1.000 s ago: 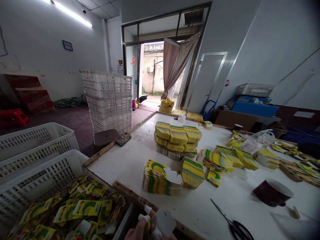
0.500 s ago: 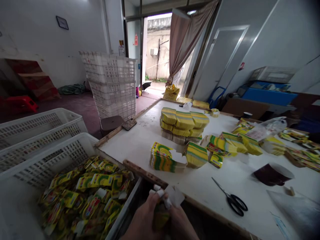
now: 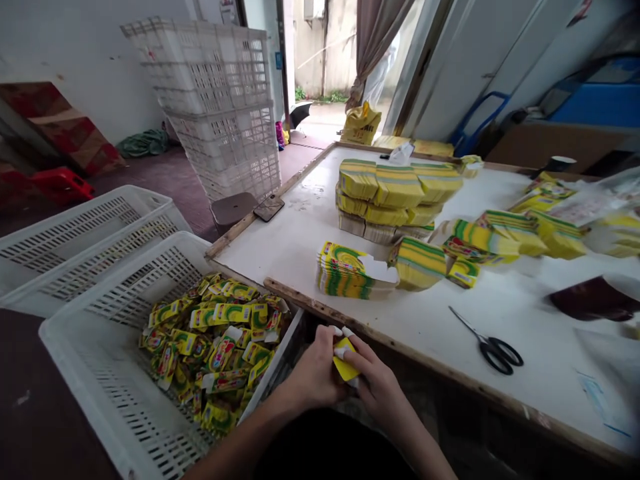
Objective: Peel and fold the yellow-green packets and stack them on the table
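Between my two hands, just off the table's near edge, is a small yellow carton (image 3: 346,360), partly hidden by fingers. My left hand (image 3: 319,363) is closed on its left side. My right hand (image 3: 369,370) grips it from the right, the thumb across its upper face. White coverings show on several fingertips. To the left, a white plastic crate (image 3: 117,327) holds a heap of yellow and green cartons (image 3: 220,353). On the table beyond my hands lies a row of flattened cartons (image 3: 345,270), beside a banded stack (image 3: 419,263).
The white table (image 3: 295,250) has a raised wooden edge. Scissors (image 3: 493,347) and a dark mug (image 3: 595,297) lie to the right. More carton stacks (image 3: 400,193) stand farther back, and a phone (image 3: 269,208) rests at the left edge. Tall stacked crates (image 3: 215,113) stand behind.
The view has tilted down and shifted left. My hands have turned the carton, so a plain yellow face shows where white flaps stood up before.
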{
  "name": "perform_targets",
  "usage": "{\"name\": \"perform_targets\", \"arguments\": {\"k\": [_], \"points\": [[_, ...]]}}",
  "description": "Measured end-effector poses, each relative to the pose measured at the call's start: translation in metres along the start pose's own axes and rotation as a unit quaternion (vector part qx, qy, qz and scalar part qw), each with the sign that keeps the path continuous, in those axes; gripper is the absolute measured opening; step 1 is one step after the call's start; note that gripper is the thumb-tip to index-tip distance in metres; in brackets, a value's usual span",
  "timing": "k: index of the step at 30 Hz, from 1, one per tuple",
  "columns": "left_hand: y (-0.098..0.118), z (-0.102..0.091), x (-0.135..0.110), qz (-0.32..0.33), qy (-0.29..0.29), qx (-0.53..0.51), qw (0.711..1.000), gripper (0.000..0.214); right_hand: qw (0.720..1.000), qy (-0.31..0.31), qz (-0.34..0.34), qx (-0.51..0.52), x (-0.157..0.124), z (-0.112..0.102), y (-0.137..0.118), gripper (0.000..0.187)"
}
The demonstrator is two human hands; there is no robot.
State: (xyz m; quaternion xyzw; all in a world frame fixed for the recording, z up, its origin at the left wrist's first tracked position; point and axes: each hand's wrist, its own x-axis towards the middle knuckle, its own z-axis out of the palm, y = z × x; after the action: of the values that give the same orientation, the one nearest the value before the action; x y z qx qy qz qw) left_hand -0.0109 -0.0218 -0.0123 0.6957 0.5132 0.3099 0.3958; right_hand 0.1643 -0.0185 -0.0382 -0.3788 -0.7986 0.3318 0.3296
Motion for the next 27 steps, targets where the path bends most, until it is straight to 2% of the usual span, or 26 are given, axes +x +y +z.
{"name": "perform_targets", "arguments": {"k": [2,7,13,15,17,19,22,25,27], "points": [[0.005,-0.01,-0.002,-0.009,0.015,0.015,1.0,0.063,1.0,-0.02,-0.003,-0.01,0.006,-0.004,-0.003,0.046],[0.008,-0.031,-0.009,-0.021,0.022,0.044,0.999,0.069,0.996,-0.091,0.008,-0.002,0.021,-0.018,-0.018,0.042],[0.006,-0.034,-0.011,0.008,-0.005,0.065,0.998,0.082,0.985,-0.164,0.042,0.039,0.036,-0.036,-0.036,0.029],[0.006,-0.033,-0.009,0.022,-0.004,0.084,0.996,0.078,0.985,-0.15,0.065,0.05,0.039,-0.035,-0.038,0.028],[0.006,-0.033,-0.007,0.031,0.009,0.106,0.994,0.073,0.988,-0.094,0.091,0.081,0.04,-0.031,-0.038,0.029],[0.006,-0.032,-0.006,0.038,0.021,0.119,0.992,0.073,0.98,-0.05,0.108,0.159,0.04,-0.025,-0.038,0.042],[0.005,-0.03,-0.006,0.05,0.042,0.134,0.989,0.073,0.954,-0.039,0.114,0.273,0.036,-0.015,-0.038,0.057],[0.001,-0.028,-0.009,0.059,0.078,0.155,0.983,0.066,0.963,-0.023,0.121,0.241,0.035,-0.003,-0.04,0.053],[-0.008,-0.032,-0.013,0.061,0.087,0.164,0.981,0.063,0.971,-0.016,0.119,0.208,0.036,0.004,-0.041,0.062]]}}
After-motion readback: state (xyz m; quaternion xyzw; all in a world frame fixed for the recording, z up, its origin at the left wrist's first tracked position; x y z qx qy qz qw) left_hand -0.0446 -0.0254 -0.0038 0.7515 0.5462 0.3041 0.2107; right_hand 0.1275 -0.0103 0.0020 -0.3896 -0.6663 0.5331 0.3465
